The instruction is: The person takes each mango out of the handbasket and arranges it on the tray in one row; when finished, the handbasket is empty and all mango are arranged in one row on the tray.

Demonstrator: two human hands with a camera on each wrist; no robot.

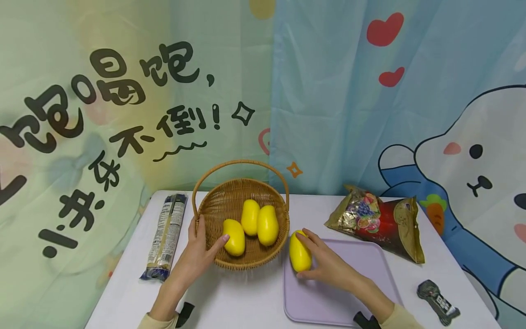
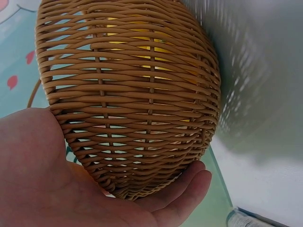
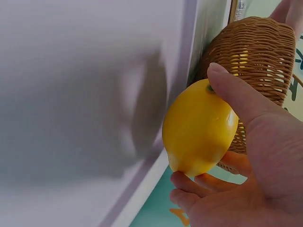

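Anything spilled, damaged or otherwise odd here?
Nothing stands out: no visible spill or damage. Three yellow fruits sit inside the wicker basket, which the left hand grips; the right hand holds a fourth yellow fruit near the purple tray.

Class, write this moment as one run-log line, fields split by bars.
left hand: grips basket | right hand: holds yellow fruit above tray | inside basket: three more yellow fruits

On the curtain [image 1: 230, 50] I see big black words [image 1: 117, 87] — "饱喝饱," and "不倒!" — but the long packet's [image 1: 166, 235] print is too tiny.
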